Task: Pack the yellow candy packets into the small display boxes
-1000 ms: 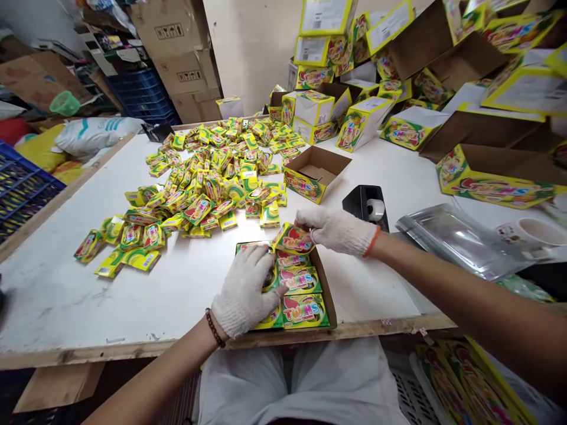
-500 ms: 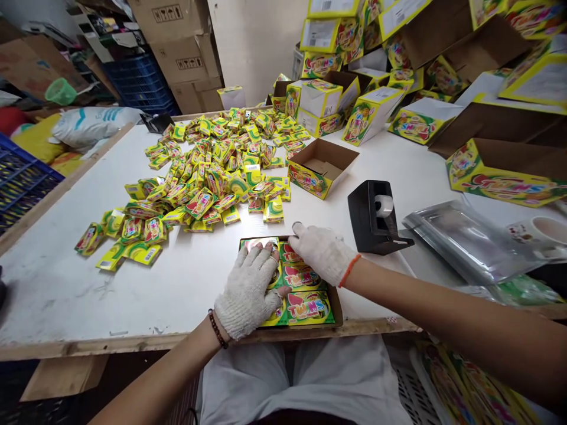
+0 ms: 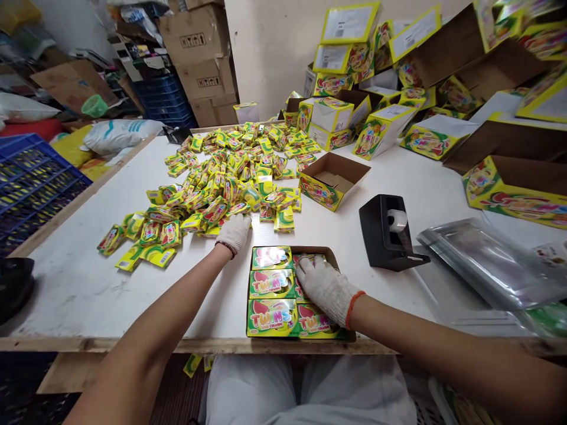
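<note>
An open display box (image 3: 349, 321) at the table's front edge holds several small candy packs (image 3: 271, 316) marked "TWINS", laid flat in two columns. My right hand (image 3: 325, 289), in a white knit glove, lies over the right column, its fingers spread on the packs and hiding some of them. My left hand (image 3: 234, 232), gloved too, reaches to the near edge of a loose heap of yellow-green candy packs (image 3: 217, 177). Its fingertips are hidden against the heap, so whether they grip a pack does not show.
Right of the display box stands a black tape dispenser (image 3: 390, 233), with clear plastic film (image 3: 491, 260) beyond it. An unfilled carton (image 3: 332, 180) sits beside the heap. More cartons (image 3: 425, 139) are piled at the back right. A blue crate (image 3: 39, 177) stands off the left edge.
My left hand has left the packs in the box and moved forward and left to the heap. My right hand has shifted from the box's far edge onto the right column. The view has tilted slightly.
</note>
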The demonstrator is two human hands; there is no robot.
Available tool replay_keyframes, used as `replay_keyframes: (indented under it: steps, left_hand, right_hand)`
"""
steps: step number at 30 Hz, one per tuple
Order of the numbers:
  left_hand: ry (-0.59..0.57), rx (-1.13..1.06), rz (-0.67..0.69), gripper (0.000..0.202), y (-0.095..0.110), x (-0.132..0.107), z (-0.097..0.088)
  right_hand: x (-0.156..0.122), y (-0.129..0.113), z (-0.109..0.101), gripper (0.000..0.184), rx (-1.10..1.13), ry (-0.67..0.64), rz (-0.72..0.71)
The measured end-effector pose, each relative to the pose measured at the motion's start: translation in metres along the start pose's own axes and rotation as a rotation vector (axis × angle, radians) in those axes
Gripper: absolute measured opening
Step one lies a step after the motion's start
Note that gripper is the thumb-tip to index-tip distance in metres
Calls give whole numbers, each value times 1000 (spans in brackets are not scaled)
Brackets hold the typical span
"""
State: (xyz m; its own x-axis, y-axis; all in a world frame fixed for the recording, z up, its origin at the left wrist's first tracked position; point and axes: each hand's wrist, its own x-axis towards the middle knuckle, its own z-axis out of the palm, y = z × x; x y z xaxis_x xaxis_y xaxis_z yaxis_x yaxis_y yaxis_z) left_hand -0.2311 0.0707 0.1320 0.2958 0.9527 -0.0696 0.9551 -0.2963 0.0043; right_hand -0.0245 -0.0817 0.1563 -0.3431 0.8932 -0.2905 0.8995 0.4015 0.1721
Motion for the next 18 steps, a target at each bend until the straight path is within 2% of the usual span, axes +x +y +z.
replay_keyframes:
  steps: [2, 5, 8, 10, 14, 16, 18]
  left_hand:
    - [-22, 20, -22, 40, 2, 4, 2]
    - [-47, 18, -42, 42, -2, 5, -1]
    - [-63, -11, -58, 35, -12, 1, -5]
    - [-70, -47, -90, 32, -15, -2, -7]
    - [-39, -185, -256, 53, -4, 6, -7]
    - [1, -291, -365, 56, 4, 16, -8]
    - [39, -425, -443, 53, 10, 24, -11]
  right_hand:
    - [-2, 7, 3, 44, 109, 7, -55]
    - [-7, 24, 0, 39, 411, 51, -125]
    - [-11, 38, -8, 35, 755, 98, -53]
    - [-12, 42, -15, 32, 905, 120, 27]
    - [-10, 34, -30, 27, 1101, 79, 74]
    - [-11, 30, -37, 25, 1144, 83, 46]
    - [-16, 30, -43, 25, 1126, 147, 13]
